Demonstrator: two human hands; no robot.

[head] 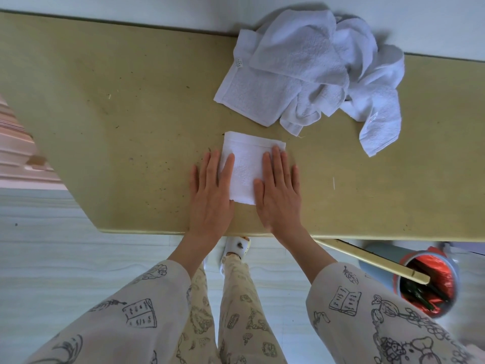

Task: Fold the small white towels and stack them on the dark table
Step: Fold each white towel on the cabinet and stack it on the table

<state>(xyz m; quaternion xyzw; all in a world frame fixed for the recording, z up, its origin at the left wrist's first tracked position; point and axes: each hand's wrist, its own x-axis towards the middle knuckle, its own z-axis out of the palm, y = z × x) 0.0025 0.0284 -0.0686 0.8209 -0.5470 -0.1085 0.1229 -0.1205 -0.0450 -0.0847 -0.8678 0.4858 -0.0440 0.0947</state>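
A folded towel (248, 168) lies near the middle of the frame, close to the near edge of the tabletop (118, 122), already squared into a compact rectangle. Both hands lie flat on it. The left hand (211, 191) covers its left edge with fingers straight and slightly spread, part of the palm spilling onto the bare tabletop. The right hand (278, 191) covers the right edge the same way, fingers extended and pointing away from the person. Neither hand grips anything; they only press down. To my eye this is the smoothing stroke that sets the creases, so the fold stays shut once the hands lift.

The work is kept close to the person's body, where pressing straight down is easy. The pile of unfolded towels (315, 80) sits at the upper right of the frame, rumpled and overlapping, apart from the folded one but within an arm's reach. I would guess it was put there to leave the near strip free for folding. How many towels are in that heap is hard to tell.

I see only this one folded piece, so the stack looks barely started. At the lower right of the frame a bin with a red liner (427, 287) stands on the floor under the tabletop's edge.
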